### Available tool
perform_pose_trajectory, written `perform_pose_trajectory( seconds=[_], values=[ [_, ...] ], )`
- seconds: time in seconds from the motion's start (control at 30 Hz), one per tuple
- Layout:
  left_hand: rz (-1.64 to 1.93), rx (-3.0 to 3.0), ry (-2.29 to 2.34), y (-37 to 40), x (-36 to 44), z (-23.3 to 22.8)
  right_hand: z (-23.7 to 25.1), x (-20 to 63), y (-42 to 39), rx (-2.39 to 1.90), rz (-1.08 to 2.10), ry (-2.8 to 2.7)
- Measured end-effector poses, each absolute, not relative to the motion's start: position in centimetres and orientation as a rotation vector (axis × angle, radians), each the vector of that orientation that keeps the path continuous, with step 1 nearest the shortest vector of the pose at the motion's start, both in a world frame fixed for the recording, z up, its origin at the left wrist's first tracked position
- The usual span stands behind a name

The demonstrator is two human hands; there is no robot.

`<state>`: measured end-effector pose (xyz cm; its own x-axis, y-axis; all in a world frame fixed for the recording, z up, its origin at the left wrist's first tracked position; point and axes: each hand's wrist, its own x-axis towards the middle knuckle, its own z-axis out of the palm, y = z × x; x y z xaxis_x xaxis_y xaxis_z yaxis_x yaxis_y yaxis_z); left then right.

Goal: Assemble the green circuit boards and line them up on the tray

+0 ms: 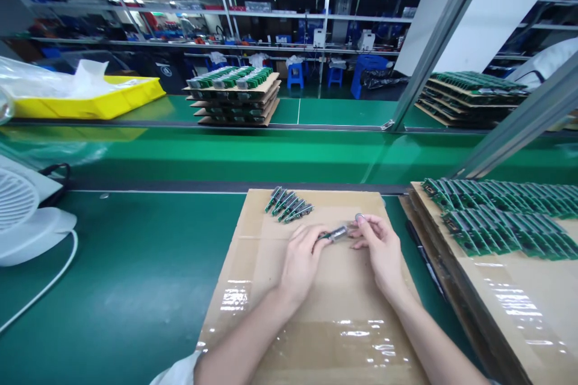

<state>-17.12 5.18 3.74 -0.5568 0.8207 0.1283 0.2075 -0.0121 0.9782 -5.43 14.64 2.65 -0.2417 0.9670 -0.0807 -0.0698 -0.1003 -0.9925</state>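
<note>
Above a taped cardboard sheet [334,289], my left hand [301,258] pinches a small circuit board [338,233] that has a silvery part on its face. My right hand [379,246] is at the board's right end, thumb and fingers closed together around something small that I cannot make out. A short row of several green circuit boards [289,204] leans on the cardboard's far left part, just beyond my left hand.
On the right, stacked cardboard carries rows of circuit boards [510,216], with a black pen [424,258] beside it. A white fan [27,210] stands left. Across the green belt [208,156] are a yellow tray [90,99] and stacked boards [232,96]. A metal post [433,48] rises right.
</note>
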Motion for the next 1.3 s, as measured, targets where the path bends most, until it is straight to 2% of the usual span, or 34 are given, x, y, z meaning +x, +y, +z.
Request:
perform_pose_trajectory(
  seconds=[0.27,0.53,0.7,1.0,1.3],
  values=[
    [1.459,1.236,1.853,5.4,-17.6,3.2,2.5,-5.4,15.2,-1.123,1.496,-1.204],
    [1.509,1.519,2.264,5.3,-19.4,4.3,2.6,-5.5,15.2,-1.117,1.528,-1.187],
    [1.366,1.587,2.274,5.6,-20.1,3.1,2.6,-5.5,15.2,-1.118,1.542,-1.183],
    [0.803,1.905,2.59,5.7,-20.2,1.9,2.4,-5.4,15.3,-1.106,1.564,-1.195],
    [0.856,2.042,2.469,5.8,-20.4,1.7,2.5,-5.5,15.2,-1.099,1.578,-1.19]
  ],
)
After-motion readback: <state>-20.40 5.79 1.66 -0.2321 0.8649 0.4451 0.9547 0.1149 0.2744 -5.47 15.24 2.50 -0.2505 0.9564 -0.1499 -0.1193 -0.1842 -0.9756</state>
